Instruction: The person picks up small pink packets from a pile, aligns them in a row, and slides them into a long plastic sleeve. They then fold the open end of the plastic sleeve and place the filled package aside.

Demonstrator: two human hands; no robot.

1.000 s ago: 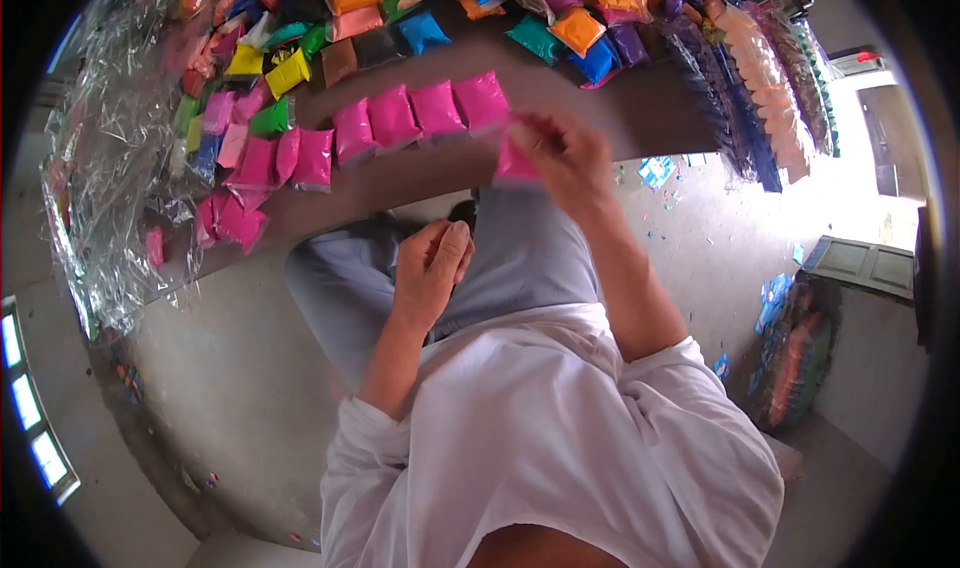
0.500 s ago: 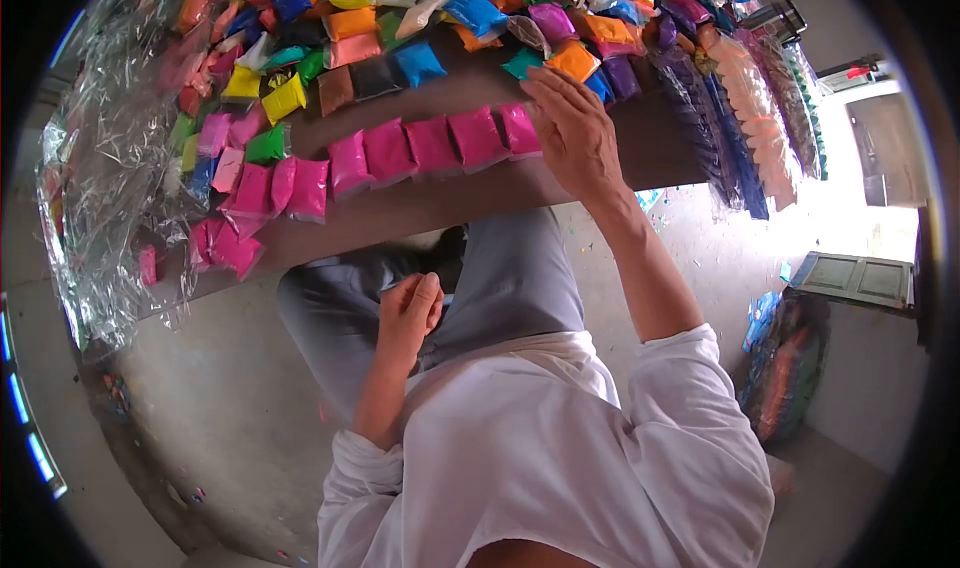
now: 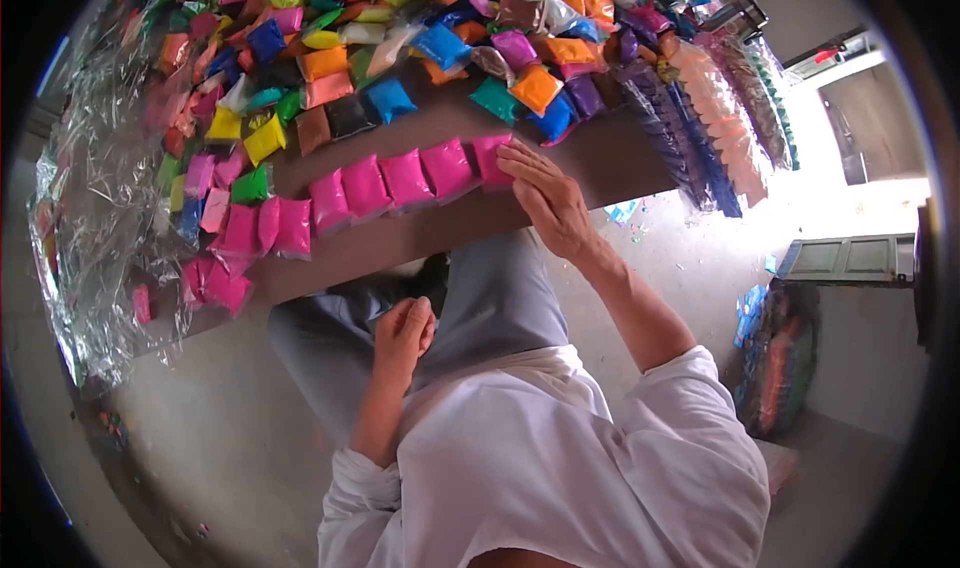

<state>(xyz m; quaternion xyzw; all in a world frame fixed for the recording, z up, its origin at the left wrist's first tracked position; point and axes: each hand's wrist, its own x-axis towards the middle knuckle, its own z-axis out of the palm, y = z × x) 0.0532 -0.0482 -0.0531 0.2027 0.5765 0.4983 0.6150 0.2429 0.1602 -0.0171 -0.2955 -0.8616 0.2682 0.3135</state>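
Note:
My right hand (image 3: 548, 200) lies at the right end of a row of pink packets on the brown table (image 3: 400, 243). Its outstretched fingertips touch the last pink packet (image 3: 492, 160). Four similar packets follow to the left, among them a middle one (image 3: 405, 180). More pink packets (image 3: 293, 228) sit farther left, some overlapping. My left hand (image 3: 404, 333) rests over my lap, its fingers curled; whether anything is inside cannot be seen.
A heap of coloured packets (image 3: 325, 63) covers the far side of the table. Clear plastic film (image 3: 95, 238) spreads over the left end. Long bags of packets (image 3: 715, 118) hang over the right edge.
The view has shifted, so the table appears lower and slightly left. My right hand has come from above the table down to the end of the pink row. My left hand stays over my lap.

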